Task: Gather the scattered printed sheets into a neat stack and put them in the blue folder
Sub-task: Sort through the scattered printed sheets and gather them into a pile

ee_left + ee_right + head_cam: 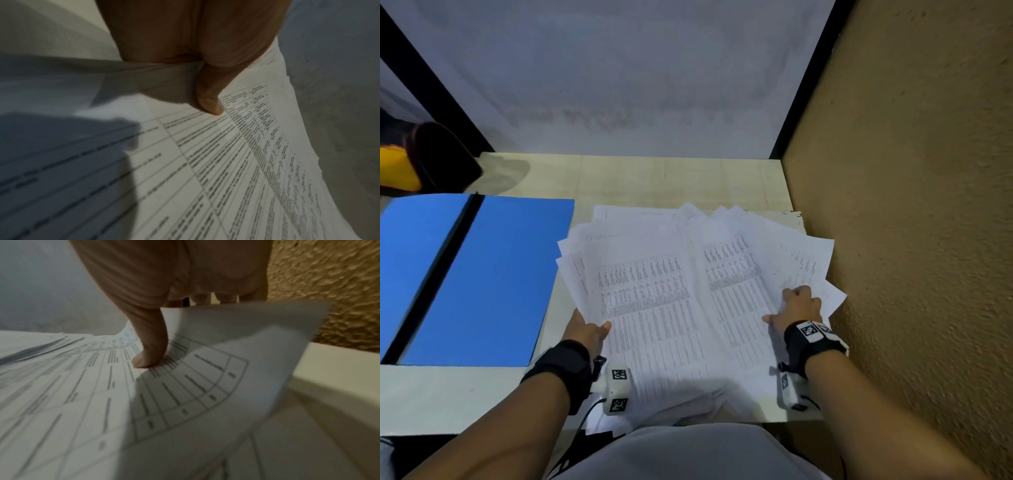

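Observation:
Several printed sheets lie fanned out in a loose overlapping pile on the pale desk, right of centre. The blue folder lies open and flat at the left. My left hand pinches the pile's left edge, thumb on top of the printed sheets and fingers hidden beneath. My right hand grips the right edge with curled fingers; its thumb presses on the printed sheets while one sheet corner curls up beside it.
A rough tan wall runs close along the right of the desk. A grey-white panel closes the back. A dark and yellow object sits at the far left beyond the folder.

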The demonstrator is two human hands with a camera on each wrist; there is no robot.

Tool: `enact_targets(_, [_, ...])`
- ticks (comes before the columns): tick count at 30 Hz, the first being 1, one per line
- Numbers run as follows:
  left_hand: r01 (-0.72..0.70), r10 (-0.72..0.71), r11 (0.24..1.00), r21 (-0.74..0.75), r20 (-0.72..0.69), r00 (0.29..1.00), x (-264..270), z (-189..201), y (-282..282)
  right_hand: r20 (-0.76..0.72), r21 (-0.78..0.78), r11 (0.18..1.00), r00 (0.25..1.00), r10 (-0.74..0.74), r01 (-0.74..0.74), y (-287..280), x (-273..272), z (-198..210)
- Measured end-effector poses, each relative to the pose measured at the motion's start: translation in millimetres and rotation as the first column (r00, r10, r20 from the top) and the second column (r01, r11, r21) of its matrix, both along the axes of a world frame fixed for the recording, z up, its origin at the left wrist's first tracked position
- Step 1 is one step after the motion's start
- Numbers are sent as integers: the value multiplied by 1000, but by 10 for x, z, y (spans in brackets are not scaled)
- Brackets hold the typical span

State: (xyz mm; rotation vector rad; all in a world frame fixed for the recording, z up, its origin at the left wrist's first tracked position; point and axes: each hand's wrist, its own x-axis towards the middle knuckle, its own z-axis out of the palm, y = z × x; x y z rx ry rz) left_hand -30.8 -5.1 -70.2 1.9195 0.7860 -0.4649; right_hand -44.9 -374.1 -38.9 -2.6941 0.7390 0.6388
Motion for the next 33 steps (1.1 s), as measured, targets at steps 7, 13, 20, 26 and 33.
enact_targets(7, [65,-64,997,49,-10,998,13,-24,0,24,399,816,884,-467,420,42,16,-20])
enact_targets(13, [3,-2,999,38,-15,1000,20,3,5,45,604,601,731,-681,523,161,241,-74])
enact_targets(20, [112,-112,993,31,-13,994,-15,-4,-24,-76,574,653,826,-559,494,194,521,3])
enact_targets(26, [126,-126,992,19,-22,992,-22,19,-1,86,518,762,862,-499,389,228,471,134])
enact_targets(33, [92,-94,995,-41,-31,995,-27,72,1,465,411,872,761,-453,268,-56,266,521])
